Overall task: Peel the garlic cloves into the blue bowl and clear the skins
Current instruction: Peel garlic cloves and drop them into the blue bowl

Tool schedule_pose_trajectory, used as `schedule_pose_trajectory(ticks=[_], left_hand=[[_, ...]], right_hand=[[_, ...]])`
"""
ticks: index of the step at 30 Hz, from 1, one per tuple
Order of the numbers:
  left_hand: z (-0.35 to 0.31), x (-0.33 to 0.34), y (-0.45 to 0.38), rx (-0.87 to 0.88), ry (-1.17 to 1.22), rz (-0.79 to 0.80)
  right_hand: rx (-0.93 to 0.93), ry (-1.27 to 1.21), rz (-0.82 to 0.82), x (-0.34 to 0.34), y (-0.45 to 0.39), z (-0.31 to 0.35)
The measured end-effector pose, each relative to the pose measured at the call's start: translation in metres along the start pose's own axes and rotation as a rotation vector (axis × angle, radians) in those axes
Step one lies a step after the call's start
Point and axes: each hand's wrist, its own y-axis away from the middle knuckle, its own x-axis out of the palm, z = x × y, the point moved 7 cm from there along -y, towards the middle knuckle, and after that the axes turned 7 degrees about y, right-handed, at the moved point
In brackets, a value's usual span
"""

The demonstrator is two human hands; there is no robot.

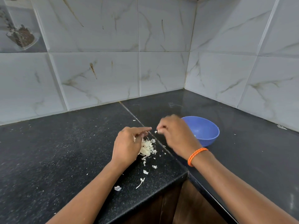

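The blue bowl (205, 131) stands on the black counter (64, 151), just behind the right hand (176, 136). Inside it only one small pale spot shows near the bottom; whether it is a clove I cannot tell. The right hand's fingers are curled and pinch a small white piece (156, 131). The left hand (127, 146) has its forefinger stretched toward that piece, the other fingers bent over the pile of skins (148, 147); whether they hold something, I cannot tell. Loose skins lie nearer than the fingers.

Blue bowl (205, 133), black speckled counter (64, 151), white veined tiles (161, 70), orange wristband (196, 156).
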Motion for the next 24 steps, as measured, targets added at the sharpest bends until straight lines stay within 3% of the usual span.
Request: schedule_pose_trajectory(ticks=[2, 3, 6, 9, 12, 14, 16, 20, 24], left_hand=[[0.002, -0.004, -0.001, -0.033, 0.077, -0.033], [0.003, -0.005, -0.001, -0.033, 0.109, -0.050], [0.006, -0.010, -0.003, -0.019, 0.112, -0.111], [0.007, -0.003, -0.001, -0.018, 0.095, -0.021], [0.005, 0.000, -0.002, -0.030, 0.086, 0.002], [0.004, 0.001, -0.001, -0.027, 0.082, 0.005], [0.005, 0.002, -0.002, -0.028, 0.066, 0.028], [0.001, 0.011, 0.000, -0.013, 0.118, 0.126], [-0.003, 0.010, 0.001, -0.009, 0.194, 0.086]], right_hand=[[-0.053, 0.096, 0.228, 0.038, 0.014, 0.013], [-0.064, 0.100, 0.255, 0.040, 0.014, 0.014], [-0.027, 0.018, 0.070, 0.001, -0.017, 0.005], [-0.003, -0.007, -0.167, -0.022, -0.017, 0.002], [-0.062, 0.102, 0.127, 0.039, 0.015, 0.015], [-0.031, 0.017, 0.168, 0.049, 0.016, 0.005], [0.016, -0.107, 0.074, 0.035, 0.011, 0.001], [0.176, -0.596, -0.098, 0.019, 0.018, -0.010], [0.220, -0.699, -0.158, 0.021, 0.026, -0.017]])
